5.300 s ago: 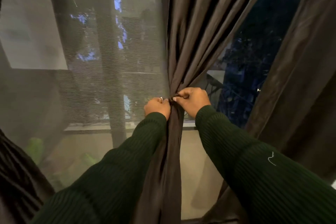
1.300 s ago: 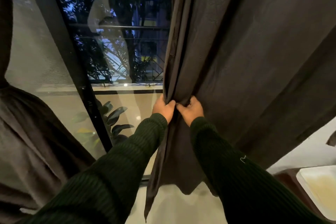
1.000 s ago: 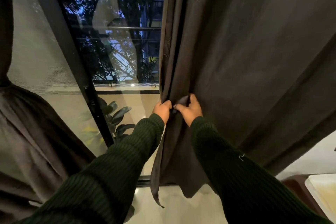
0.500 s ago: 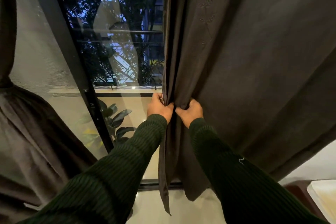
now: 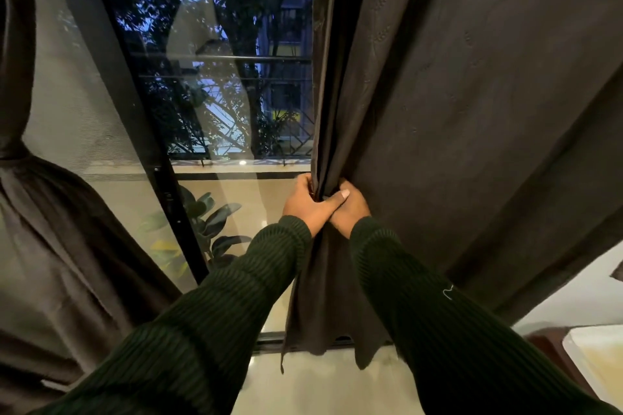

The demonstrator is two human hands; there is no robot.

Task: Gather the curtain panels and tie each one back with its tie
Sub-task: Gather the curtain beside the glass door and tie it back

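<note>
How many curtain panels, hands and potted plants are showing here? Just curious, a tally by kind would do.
Curtain panels: 2, the tied panel on the left and the loose panel on the right.
Hands: 2, the left hand and the right hand, both gripping the loose panel's edge.
Leafy plants: 1, the plant behind the glass.
Total: 5

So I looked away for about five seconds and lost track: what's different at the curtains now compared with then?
Then both hands worked at the waist of a gathered dark brown curtain panel. Now that tied panel hangs at the left, and the left hand and right hand grip the leading edge of the loose dark brown right panel, bunching its first folds. Unchanged: hands close together, at similar height.
</note>
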